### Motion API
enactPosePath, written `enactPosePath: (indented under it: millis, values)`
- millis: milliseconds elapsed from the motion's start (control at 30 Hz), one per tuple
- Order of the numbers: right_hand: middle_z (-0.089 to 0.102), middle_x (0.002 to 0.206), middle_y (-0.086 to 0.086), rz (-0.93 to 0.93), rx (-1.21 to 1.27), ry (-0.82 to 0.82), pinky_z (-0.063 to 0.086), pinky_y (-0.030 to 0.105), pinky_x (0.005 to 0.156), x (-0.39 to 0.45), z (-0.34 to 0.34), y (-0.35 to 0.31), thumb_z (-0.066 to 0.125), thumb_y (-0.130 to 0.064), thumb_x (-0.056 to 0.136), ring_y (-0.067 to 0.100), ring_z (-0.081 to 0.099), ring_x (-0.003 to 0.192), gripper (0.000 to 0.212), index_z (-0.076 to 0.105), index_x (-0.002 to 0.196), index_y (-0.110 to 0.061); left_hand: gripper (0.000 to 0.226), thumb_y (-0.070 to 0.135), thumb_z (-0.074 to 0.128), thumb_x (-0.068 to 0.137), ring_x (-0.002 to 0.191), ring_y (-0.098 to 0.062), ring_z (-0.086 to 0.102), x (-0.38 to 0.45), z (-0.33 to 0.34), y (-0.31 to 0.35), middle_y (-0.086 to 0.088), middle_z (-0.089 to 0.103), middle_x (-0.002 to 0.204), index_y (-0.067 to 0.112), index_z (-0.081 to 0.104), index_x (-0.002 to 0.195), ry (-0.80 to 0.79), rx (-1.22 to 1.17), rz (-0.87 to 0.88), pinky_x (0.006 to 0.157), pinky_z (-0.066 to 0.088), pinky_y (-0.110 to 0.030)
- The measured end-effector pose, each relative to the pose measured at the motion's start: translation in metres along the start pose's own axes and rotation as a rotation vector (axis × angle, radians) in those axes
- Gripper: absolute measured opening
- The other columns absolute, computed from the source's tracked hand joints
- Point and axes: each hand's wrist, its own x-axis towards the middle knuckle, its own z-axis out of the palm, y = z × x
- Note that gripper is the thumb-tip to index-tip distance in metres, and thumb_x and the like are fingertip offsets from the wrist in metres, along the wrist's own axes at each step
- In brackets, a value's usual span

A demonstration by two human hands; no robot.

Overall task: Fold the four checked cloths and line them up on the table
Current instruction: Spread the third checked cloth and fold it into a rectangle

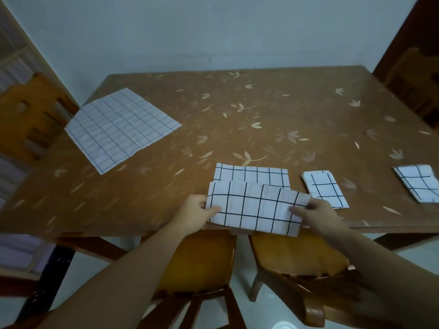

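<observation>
Cloth number three (255, 211) is mid-fold at the near table edge, stretched between the two hands with its long axis running side to side. The left hand (193, 213) pinches its left end, thumb lying on top and fingers tucked underneath; the right hand (317, 216) pinches the right end the same way, thumb on the upper face. The held strip is lifted and drawn toward the person, while the rest of the same cloth lies flat on the table (237, 129) just beyond the knuckles, so the fold line lies between the hands and that far half. The coming move likely turns on this: the strip must travel away from both hands, across its short axis, to land square on the flat part. Neither hand is nearer; they share the load evenly.

Just beyond the right hand sits a small folded cloth (324, 189), and farther out to that side a second folded cloth (418, 184), its edge cut off by the frame. Well beyond the left hand, far and outward, an unfolded cloth (122, 127) lies spread flat.

Fingers under the strip are hidden, and whether the strip's near edge hangs past the table cannot be told. Two wooden chairs (204, 260) stand below the wrists.
</observation>
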Motion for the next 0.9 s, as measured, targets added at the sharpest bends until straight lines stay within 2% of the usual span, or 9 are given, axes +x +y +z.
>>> enactPosePath:
  millis: [67, 167, 267, 333, 433, 500, 600, 733, 900]
  values:
    - [0.07, 0.097, -0.001, 0.053, 0.137, 0.077, 0.056, 0.039, 0.079, 0.011, 0.006, -0.004, 0.067, -0.017, 0.089, 0.02, 0.068, 0.09, 0.014, 0.066, 0.103, -0.017, 0.008, 0.018, 0.065, 0.092, 0.087, -0.01, 0.067, 0.01, -0.003, -0.002, 0.001, 0.073, 0.099, 0.024, 0.07, 0.095, -0.008, -0.03, -0.026, 0.087, 0.055, -0.037]
    - [0.071, 0.097, 0.001, 0.134, 0.187, 0.082, 0.058, 0.041, 0.077, 0.025, 0.014, -0.001, 0.069, -0.024, 0.088, 0.023, 0.068, 0.089, 0.012, 0.066, 0.098, -0.019, 0.029, 0.02, 0.06, 0.095, 0.069, 0.004, 0.047, 0.023, -0.001, -0.001, 0.013, 0.052, 0.074, 0.034, 0.048, 0.073, 0.03, -0.065, -0.077, 0.065, 0.041, -0.016]
    - [0.068, 0.095, 0.0, 0.179, 0.135, 0.044, 0.052, 0.028, 0.061, 0.037, 0.018, 0.003, 0.064, -0.018, 0.091, 0.019, 0.065, 0.083, 0.012, 0.066, 0.102, -0.015, 0.027, 0.028, 0.057, 0.097, 0.067, -0.008, 0.044, 0.041, 0.001, -0.004, 0.005, 0.044, 0.072, 0.024, 0.048, 0.071, 0.043, -0.088, -0.112, 0.065, 0.033, -0.022]
    - [0.069, 0.097, 0.002, 0.187, 0.173, 0.063, 0.055, 0.033, 0.068, 0.051, 0.017, 0.006, 0.063, -0.015, 0.091, 0.023, 0.065, 0.088, 0.01, 0.066, 0.101, -0.016, 0.026, 0.036, 0.056, 0.096, 0.074, -0.012, 0.045, 0.051, 0.003, -0.005, 0.002, 0.046, 0.076, 0.022, 0.05, 0.075, 0.033, -0.083, -0.132, 0.064, 0.031, -0.021]
    - [0.068, 0.099, 0.003, 0.205, 0.213, 0.101, 0.053, 0.043, 0.085, 0.072, 0.017, 0.008, 0.063, -0.013, 0.091, 0.027, 0.064, 0.095, 0.008, 0.066, 0.096, -0.018, 0.01, 0.028, 0.059, 0.095, 0.077, 0.0, 0.054, 0.058, 0.005, -0.001, 0.017, 0.057, 0.081, 0.034, 0.055, 0.088, 0.01, -0.131, -0.156, 0.068, 0.042, -0.012]
    - [0.069, 0.099, 0.004, 0.22, 0.227, 0.087, 0.053, 0.044, 0.087, 0.085, 0.018, 0.009, 0.061, -0.012, 0.091, 0.027, 0.065, 0.094, 0.009, 0.066, 0.098, -0.016, 0.02, 0.023, 0.064, 0.092, 0.091, -0.007, 0.06, 0.064, 0.006, -0.002, 0.009, 0.063, 0.101, 0.025, 0.059, 0.111, 0.005, -0.11, -0.193, 0.082, 0.052, -0.026]
    - [0.069, 0.092, 0.002, 0.208, 0.209, 0.097, 0.054, 0.039, 0.08, 0.098, 0.02, 0.007, 0.061, -0.012, 0.091, 0.025, 0.066, 0.089, 0.009, 0.066, 0.088, -0.019, 0.014, 0.016, 0.066, 0.091, 0.098, -0.019, 0.063, 0.072, 0.004, -0.002, -0.004, 0.066, 0.109, 0.02, 0.063, 0.103, 0.06, -0.08, -0.244, 0.089, 0.055, -0.043]
    - [0.068, 0.088, 0.001, 0.192, 0.115, 0.133, 0.05, 0.032, 0.071, 0.111, 0.021, 0.006, 0.06, -0.014, 0.091, 0.024, 0.065, 0.086, 0.008, 0.067, 0.095, -0.014, 0.006, 0.015, 0.066, 0.091, 0.083, -0.014, 0.063, 0.08, 0.009, -0.004, 0.004, 0.065, 0.087, 0.018, 0.062, 0.093, 0.129, -0.056, -0.271, 0.084, 0.055, -0.039]
    - [0.067, 0.089, 0.0, 0.179, 0.053, 0.123, 0.048, 0.029, 0.069, 0.116, 0.021, 0.002, 0.06, -0.015, 0.09, 0.021, 0.063, 0.085, 0.01, 0.067, 0.097, -0.015, 0.008, 0.023, 0.066, 0.091, 0.088, -0.019, 0.064, 0.081, 0.009, -0.005, -0.001, 0.067, 0.09, 0.018, 0.063, 0.087, 0.175, -0.03, -0.309, 0.083, 0.057, -0.042]
